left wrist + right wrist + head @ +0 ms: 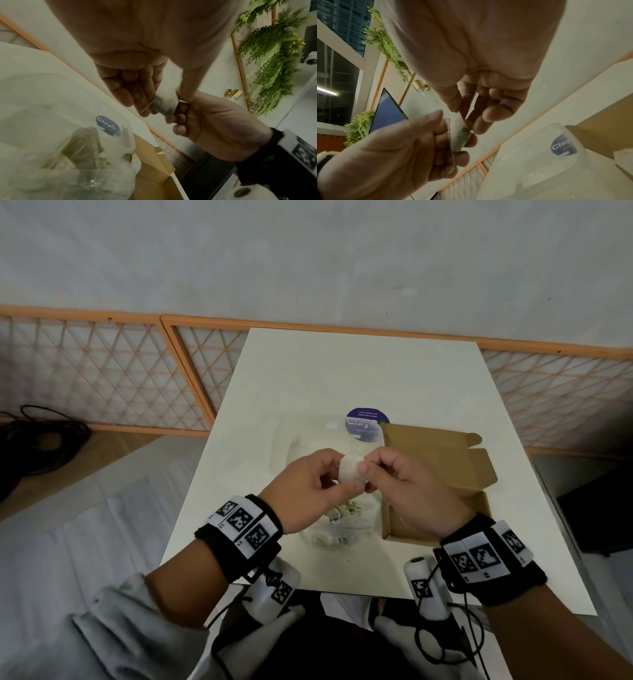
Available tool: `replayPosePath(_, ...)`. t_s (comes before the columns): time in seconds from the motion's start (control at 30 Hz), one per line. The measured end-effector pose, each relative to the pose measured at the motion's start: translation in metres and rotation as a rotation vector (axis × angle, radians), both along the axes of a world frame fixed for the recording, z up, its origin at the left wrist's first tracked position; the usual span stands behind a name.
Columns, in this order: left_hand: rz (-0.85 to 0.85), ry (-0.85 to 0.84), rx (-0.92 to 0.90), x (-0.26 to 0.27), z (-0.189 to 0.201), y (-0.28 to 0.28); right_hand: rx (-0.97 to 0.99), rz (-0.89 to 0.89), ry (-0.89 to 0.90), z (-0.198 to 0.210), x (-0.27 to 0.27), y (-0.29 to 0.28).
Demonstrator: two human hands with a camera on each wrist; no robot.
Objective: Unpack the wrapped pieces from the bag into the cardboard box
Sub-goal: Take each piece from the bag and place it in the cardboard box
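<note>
Both hands hold one small white-wrapped piece (350,469) in the air above the clear plastic bag (337,525). My left hand (317,479) grips its left side between thumb and curled fingers. My right hand (383,470) pinches its right edge. In the left wrist view the wrapped piece (164,106) looks grey under white wrap, held between both hands. The right wrist view shows the same piece (460,136) edge-on. The bag holds more pale wrapped pieces (342,510) and bears a blue round sticker (367,424). The open cardboard box (442,474) stands right of the bag.
Bag and box sit on a white table (342,371). An orange lattice screen (102,371) runs behind it along a pale wall. Black cables (37,436) lie on the floor at left. A dark object (596,508) stands at the right of the table.
</note>
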State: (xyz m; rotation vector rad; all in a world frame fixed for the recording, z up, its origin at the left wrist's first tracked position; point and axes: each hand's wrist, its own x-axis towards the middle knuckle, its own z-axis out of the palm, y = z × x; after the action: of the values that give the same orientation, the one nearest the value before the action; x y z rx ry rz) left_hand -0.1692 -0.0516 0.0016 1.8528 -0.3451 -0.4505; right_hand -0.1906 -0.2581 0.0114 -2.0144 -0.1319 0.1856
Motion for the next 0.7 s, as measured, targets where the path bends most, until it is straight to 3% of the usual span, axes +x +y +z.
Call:
replayPosePath(0.13,0.04,-0.053,0.04,0.0,0.001,-0.003,0.081,-0.066,-0.035,0.002,-0.001,0.002)
replayPosePath(0.27,0.027,0.079,-0.06,-0.003,0.003,-0.003,0.164,-0.028,-0.012,0.006,-0.001,-0.003)
replayPosePath(0.5,-0.032,0.243,-0.281,0.0,0.01,-0.001,0.117,0.099,-0.121,0.018,0.001,-0.008)
replayPosePath(0.6,-0.052,0.183,-0.196,-0.001,0.01,0.001,0.043,0.11,-0.164,0.023,0.003,-0.011)
replayPosePath(0.7,-0.024,-0.011,0.065,0.0,0.005,0.006,-0.063,0.12,-0.175,0.027,0.006,-0.013)
